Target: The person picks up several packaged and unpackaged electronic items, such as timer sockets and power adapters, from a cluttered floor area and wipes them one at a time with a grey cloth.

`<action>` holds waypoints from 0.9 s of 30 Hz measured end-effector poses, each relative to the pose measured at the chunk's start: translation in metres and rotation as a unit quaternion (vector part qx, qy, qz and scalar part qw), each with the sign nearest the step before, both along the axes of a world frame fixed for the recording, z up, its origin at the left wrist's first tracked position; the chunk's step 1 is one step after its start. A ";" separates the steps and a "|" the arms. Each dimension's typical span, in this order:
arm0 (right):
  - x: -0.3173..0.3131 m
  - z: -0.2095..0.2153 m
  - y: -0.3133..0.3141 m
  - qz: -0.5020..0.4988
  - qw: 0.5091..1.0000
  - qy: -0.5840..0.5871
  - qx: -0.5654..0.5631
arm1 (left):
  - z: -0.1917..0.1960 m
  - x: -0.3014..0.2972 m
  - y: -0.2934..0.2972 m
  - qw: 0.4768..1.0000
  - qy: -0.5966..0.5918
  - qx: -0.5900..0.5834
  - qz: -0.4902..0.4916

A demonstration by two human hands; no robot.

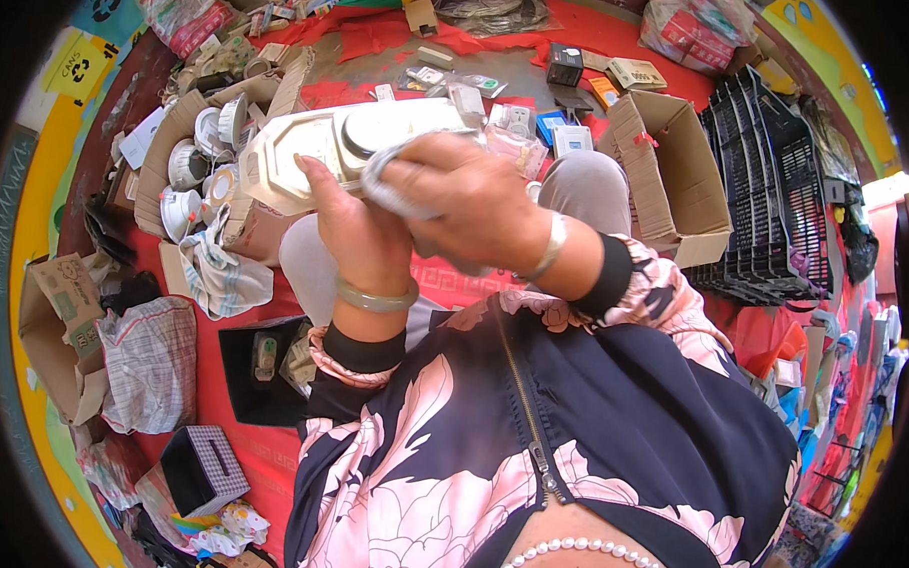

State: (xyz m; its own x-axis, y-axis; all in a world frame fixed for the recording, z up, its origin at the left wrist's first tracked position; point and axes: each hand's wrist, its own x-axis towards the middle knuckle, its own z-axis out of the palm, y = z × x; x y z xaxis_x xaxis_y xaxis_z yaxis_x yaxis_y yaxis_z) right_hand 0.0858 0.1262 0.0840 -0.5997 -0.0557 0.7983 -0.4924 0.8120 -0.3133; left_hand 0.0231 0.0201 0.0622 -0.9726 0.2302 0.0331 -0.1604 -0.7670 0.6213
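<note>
Cardboard box (151, 184) w/ wht lts (185, 165); hands (467, 203) hold fixture (314, 139), cloth (383, 183).

I log from my remote post: white casing (305, 146), apparently plastic, smooth, glossy under the light. Pale cloth (379, 183), matt, soft, crumpled. Right: open carton (689, 181), brown cardboard, matt, creased; crate (772, 198), black plastic, latticed. Far right: bag (691, 25), clear plastic film, crinkled, shiny. Left: towel (229, 274), matt cloth, folded loosely; checked sack (157, 359), wrinkled, fibre I cannot tell. Near: jacket (618, 388), smooth fabric, faint sheen; zip (536, 446), brass-toned metal; necklace (581, 544), glossy beads.
</note>
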 end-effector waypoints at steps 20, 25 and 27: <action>0.003 -0.035 0.013 -0.042 0.998 -0.030 0.033 | 0.001 -0.006 -0.005 0.998 0.031 0.052 0.029; -0.001 -0.050 0.056 -0.104 0.972 -0.177 -0.110 | 0.011 -0.019 -0.022 0.997 0.014 0.044 0.066; 0.001 -0.043 0.070 -0.105 0.967 -0.190 -0.135 | 0.015 -0.020 -0.029 0.998 -0.004 0.052 0.043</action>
